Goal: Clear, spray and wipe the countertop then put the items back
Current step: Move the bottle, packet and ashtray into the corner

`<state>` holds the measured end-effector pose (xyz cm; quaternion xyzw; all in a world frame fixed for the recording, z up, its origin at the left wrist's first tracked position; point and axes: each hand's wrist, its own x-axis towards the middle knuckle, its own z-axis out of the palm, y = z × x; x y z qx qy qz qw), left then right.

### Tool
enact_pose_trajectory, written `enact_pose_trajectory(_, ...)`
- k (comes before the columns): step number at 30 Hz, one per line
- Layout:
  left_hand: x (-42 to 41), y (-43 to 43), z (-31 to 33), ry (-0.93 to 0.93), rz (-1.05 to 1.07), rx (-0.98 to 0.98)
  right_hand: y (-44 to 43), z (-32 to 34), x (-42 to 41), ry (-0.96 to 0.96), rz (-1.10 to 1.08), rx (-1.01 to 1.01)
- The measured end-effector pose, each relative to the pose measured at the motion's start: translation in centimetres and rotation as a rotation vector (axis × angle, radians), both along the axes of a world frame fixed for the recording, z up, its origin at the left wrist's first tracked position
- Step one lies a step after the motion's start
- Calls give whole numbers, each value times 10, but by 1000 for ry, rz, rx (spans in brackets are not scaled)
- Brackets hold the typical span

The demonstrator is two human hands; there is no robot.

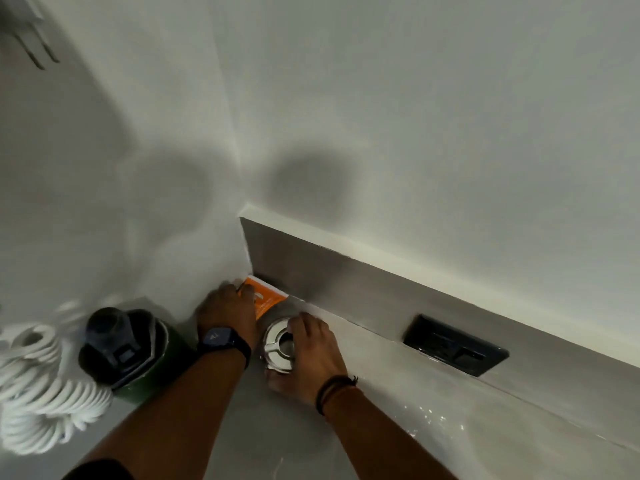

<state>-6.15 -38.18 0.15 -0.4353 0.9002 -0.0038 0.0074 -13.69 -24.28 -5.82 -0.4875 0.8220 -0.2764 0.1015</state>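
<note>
I record the right hand (311,351) clasped round the upright steel canister (278,344), just beside the orange packet (268,299) in the wall corner. The left hand (225,313), nearer that corner, curls its fingers on the packet. Both items are on the grey countertop (277,427) below the backsplash (346,289). A green bottle (138,351) stands to the left.

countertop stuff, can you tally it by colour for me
orange: 1 packet
silver: 1 metal container
green: 1 bottle, black lid
white: 1 blurry coiled bundle
total: 4
</note>
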Motion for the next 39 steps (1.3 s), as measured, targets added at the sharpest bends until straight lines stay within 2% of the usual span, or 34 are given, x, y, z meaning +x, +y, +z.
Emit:
enact_pose_trajectory(9,-10,1,12,-98,-31,-46,-20,-13,4,-44,36,-8)
enact_pose_trajectory(16,-3,14,4,-130,-1,22,23,7,-6,26,5,-80)
enact_pose_trajectory(19,-6,21,8,-77,-22,-27,58,20,-18,85,-36,-146)
enact_pose_trajectory(22,-18,43,18,70,-104,1,94,38,-28,86,-108,-193)
enact_pose_trajectory(27,-51,133,32,201,-347,183,169,73,-48,70,-389,-397)
enact_pose_trajectory(31,-85,243,25,261,-530,424,267,100,-69,129,-598,-555)
enact_pose_trajectory(35,-121,367,16,356,-770,615,387,120,-82,216,-794,-588)
enact_pose_trajectory(39,-155,494,15,365,-945,738,511,132,-85,328,-1040,-550)
